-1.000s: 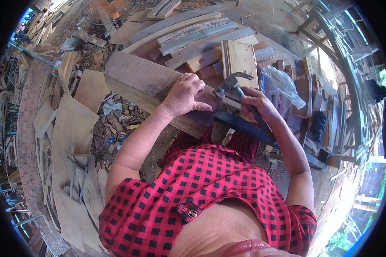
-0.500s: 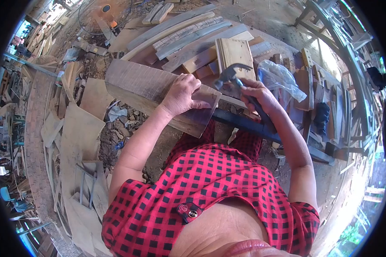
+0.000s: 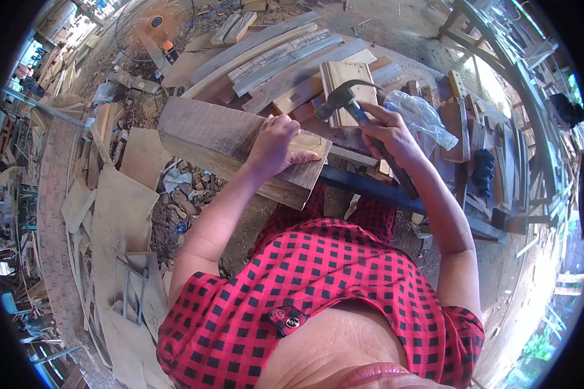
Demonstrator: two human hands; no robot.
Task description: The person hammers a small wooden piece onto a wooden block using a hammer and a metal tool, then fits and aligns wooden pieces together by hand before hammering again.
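Observation:
My right hand (image 3: 393, 133) is closed round the handle of a claw hammer (image 3: 344, 98), whose dark metal head is raised above the right end of a thick wooden block (image 3: 207, 126). The hammer's handle slants down towards my right forearm. Across that same end of the block lies my left hand (image 3: 276, 146), its fingers bent over the far edge and its thumb stretched on the upper face. The block rests at a slant, with its left end farther from me. A dark bar (image 3: 370, 183) runs from beneath the block's right end towards the right.
Several long boards (image 3: 272, 55) lie beyond the block. A pale wooden piece (image 3: 347, 74) stands behind the hammer, with a clear plastic bag (image 3: 425, 120) right of it. Thin wood sheets (image 3: 120, 220) and scraps cover the left ground. A fan (image 3: 154, 29) stands far left.
The hammer has risen and turned slightly, and its head is a little farther left and up. My left hand has stayed on the block. The view has shifted slightly.

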